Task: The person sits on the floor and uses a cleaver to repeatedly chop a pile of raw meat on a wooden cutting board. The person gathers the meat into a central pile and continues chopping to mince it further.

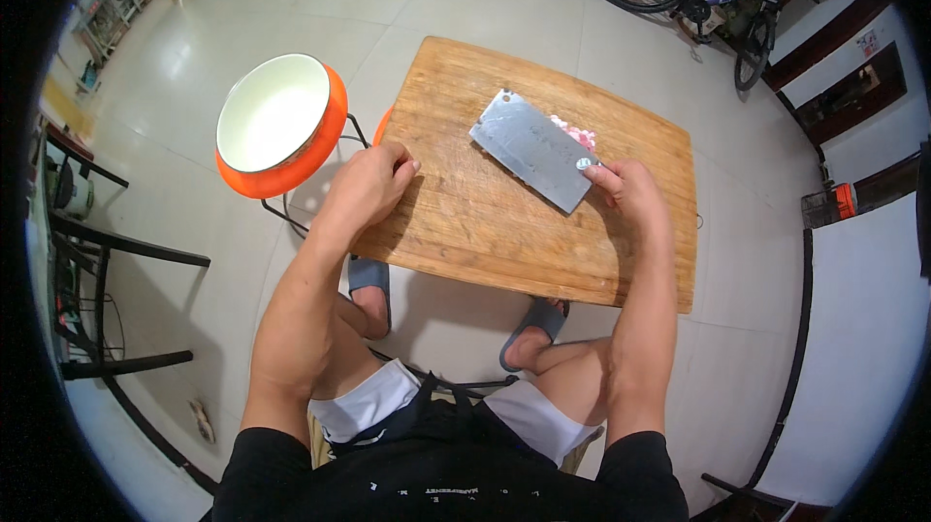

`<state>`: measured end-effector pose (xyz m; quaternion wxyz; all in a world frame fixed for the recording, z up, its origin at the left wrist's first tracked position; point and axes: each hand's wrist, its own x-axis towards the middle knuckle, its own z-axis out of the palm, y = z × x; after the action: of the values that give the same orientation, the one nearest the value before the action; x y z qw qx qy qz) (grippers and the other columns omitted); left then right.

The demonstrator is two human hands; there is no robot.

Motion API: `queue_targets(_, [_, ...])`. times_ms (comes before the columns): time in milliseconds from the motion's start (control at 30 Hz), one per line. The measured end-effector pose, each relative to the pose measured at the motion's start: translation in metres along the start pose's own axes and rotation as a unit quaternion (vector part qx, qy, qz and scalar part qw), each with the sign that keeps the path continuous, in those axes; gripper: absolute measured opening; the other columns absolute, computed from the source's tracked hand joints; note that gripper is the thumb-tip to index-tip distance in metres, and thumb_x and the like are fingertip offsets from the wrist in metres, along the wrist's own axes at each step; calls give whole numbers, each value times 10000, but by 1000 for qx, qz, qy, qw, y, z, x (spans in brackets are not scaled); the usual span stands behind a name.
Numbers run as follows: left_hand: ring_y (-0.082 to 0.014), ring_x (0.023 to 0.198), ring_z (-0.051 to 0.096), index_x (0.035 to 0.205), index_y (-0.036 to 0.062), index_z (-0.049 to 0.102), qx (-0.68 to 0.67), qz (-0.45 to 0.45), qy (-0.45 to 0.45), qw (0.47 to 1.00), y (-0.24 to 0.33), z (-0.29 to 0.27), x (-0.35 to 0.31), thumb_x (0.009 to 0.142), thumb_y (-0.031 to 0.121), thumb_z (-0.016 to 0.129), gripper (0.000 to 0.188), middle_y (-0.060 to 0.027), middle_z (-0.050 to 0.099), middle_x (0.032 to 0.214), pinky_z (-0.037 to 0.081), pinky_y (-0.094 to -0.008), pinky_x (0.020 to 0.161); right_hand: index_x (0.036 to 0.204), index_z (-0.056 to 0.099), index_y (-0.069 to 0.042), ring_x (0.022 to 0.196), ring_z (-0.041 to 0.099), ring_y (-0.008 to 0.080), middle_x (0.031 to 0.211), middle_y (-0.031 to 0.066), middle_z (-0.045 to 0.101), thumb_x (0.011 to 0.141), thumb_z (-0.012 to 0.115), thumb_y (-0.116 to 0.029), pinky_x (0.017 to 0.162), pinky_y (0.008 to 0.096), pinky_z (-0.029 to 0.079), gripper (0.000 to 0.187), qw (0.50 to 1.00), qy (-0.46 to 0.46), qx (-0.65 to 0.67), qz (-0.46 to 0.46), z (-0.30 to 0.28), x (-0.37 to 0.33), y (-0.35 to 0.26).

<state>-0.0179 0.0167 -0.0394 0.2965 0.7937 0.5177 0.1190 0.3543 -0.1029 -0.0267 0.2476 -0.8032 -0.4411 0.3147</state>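
The right hand (635, 194) grasps the cleaver (531, 152) at its handle end, thumb pressed on top, probably to keep the broad blade steady as it slants over the wooden worktop (465, 241). The left hand (373, 185) curls loosely closed at the left edge, nothing visible in it, perhaps there to stay clear of the blade. Pink diced meat (576, 133) sits partly hidden behind the cleaver. Farther left, a white-lined bowl (233, 129), seemingly empty, rests on an orange stool (260, 185), likely for easy reach.

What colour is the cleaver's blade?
Silver-grey; the cleaver blade shows best in the head view.
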Motion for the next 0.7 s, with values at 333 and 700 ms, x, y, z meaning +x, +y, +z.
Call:
queue_targets(333, [-420, 878, 723, 1097, -22, 728, 6, 15, 2, 1000, -1, -1, -2, 1051, 312, 624, 352, -248, 749, 930, 548, -501, 793, 718, 625, -57, 459, 454, 102, 569, -6, 536, 1075, 677, -407, 442, 294, 354, 503, 993, -45, 50, 99, -24, -40, 43])
queue_targets(700, [-416, 861, 730, 1089, -32, 734, 19, 20, 10, 1000, -7, 5, 5, 1046, 306, 630, 357, -254, 748, 915, 550, -497, 785, 751, 624, -42, 459, 466, 108, 585, 2, 537, 1074, 672, -344, 433, 303, 373, 445, 987, -40, 104, 112, -48, -98, 64])
